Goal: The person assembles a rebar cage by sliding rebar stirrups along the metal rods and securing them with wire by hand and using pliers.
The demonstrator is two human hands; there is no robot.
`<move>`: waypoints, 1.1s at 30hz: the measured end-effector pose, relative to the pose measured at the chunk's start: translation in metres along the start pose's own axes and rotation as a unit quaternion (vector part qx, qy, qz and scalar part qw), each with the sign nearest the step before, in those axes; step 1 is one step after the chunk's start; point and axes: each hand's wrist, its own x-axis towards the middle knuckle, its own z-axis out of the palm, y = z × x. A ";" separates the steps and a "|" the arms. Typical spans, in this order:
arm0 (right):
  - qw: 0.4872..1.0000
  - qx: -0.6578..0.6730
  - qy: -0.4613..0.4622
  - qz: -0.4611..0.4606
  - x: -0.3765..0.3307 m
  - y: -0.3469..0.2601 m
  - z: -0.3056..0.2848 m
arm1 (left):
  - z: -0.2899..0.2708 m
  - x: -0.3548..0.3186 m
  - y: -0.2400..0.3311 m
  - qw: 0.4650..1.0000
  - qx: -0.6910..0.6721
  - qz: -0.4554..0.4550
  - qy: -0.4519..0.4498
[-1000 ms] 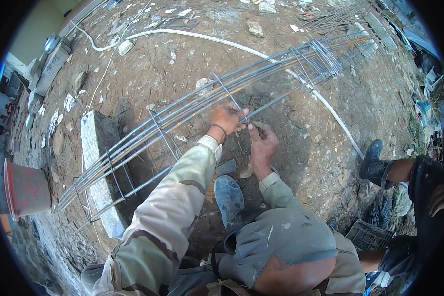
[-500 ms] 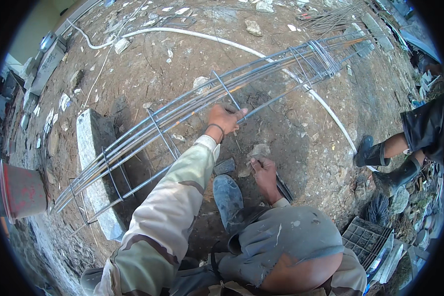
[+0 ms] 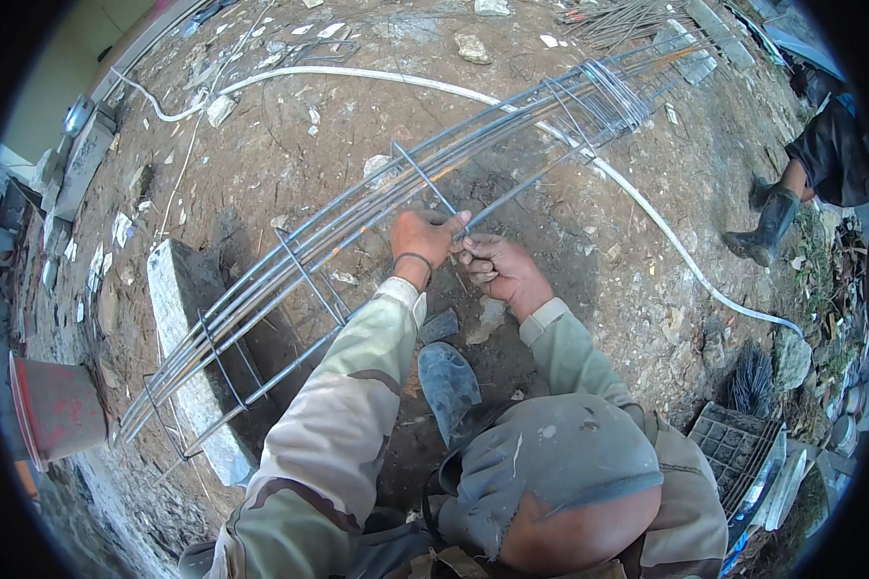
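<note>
A rebar cage (image 3: 311,273) of long steel bars and square stirrups runs diagonally from lower left to upper right. My left hand (image 3: 423,241) is closed at the corner where a stirrup (image 3: 425,179) meets the near bar. A thin strand, apparently wire, hangs under the fingers. Just right of it, my right hand (image 3: 500,270) pinches at the same joint. What lies between its fingertips is too small to make out. My boot (image 3: 448,381) rests on the ground below the hands.
A concrete block (image 3: 185,318) lies under the cage's left end, beside a red-grey bucket (image 3: 63,405). A white hose (image 3: 637,198) curves beneath the cage. Another person's boots (image 3: 768,227) stand at right, near a dark crate (image 3: 729,439) and a wire bundle (image 3: 748,378).
My right hand has risen from beside my knee to the joint by my left hand. The other person's boots have moved away toward the upper right, uncovering the hose's end.
</note>
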 end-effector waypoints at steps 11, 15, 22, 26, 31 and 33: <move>0.930 -0.270 0.192 -0.157 -0.017 0.006 0.031 | -0.002 -0.003 0.011 0.993 -0.075 -0.042 -0.074; 0.939 -0.257 0.191 -0.126 -0.014 -0.003 0.031 | -0.002 -0.002 0.010 0.996 -0.024 -0.018 -0.084; 0.942 -0.287 0.157 -0.074 -0.040 -0.022 0.037 | -0.001 -0.011 0.018 0.998 0.037 0.038 -0.034; 0.885 -0.352 0.264 -0.152 -0.046 -0.032 0.035 | -0.002 -0.013 0.021 0.998 0.034 0.038 -0.034; 0.746 -0.558 0.164 -0.325 -0.029 -0.036 0.056 | 0.005 -0.009 0.009 0.997 0.028 0.061 -0.024; 0.687 -0.636 0.142 -0.322 -0.020 -0.036 0.069 | 0.009 -0.008 0.002 0.990 0.054 0.126 0.036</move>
